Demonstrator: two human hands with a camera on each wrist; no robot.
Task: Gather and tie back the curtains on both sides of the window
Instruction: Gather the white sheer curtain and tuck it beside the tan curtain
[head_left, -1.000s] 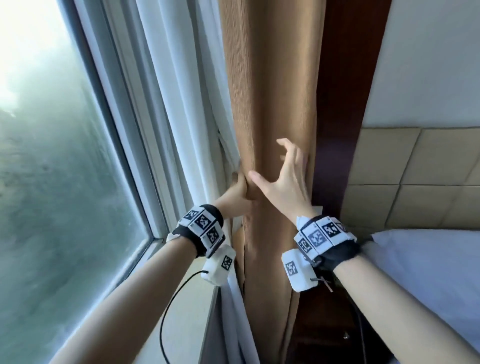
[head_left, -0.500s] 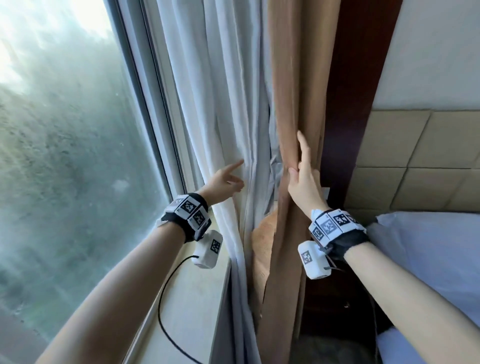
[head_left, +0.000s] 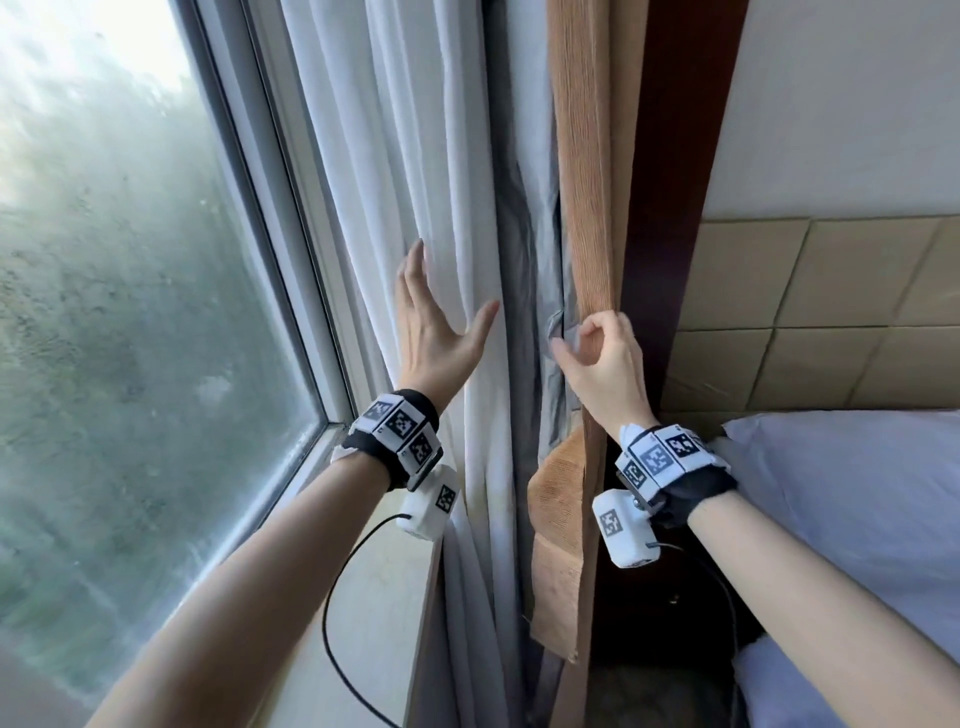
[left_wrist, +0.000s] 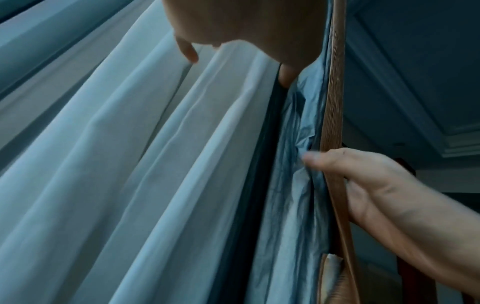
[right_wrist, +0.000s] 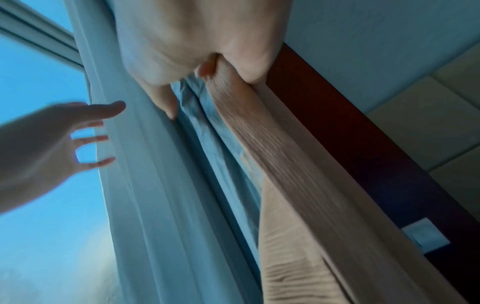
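Head view: the white sheer curtain (head_left: 405, 218) hangs vertically, folds running twelve to six, beside the brown curtain (head_left: 587, 171) at its three o'clock. The left hand (head_left: 434, 332), fingers spread, lies nearest it, touching; the right hand (head_left: 602, 358) grips the brown edge.

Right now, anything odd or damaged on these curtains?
Yes: the brown curtain has a flap folded outward below the right hand, near the sill, its lower corner looking frayed. The white sheer hangs in normal folds.

1. Your left hand (head_left: 434, 332) lies spread and flat against the white sheer curtain (head_left: 410, 156).
2. Right of that curtain, your right hand (head_left: 602, 358) grips the tan curtain (head_left: 584, 182).
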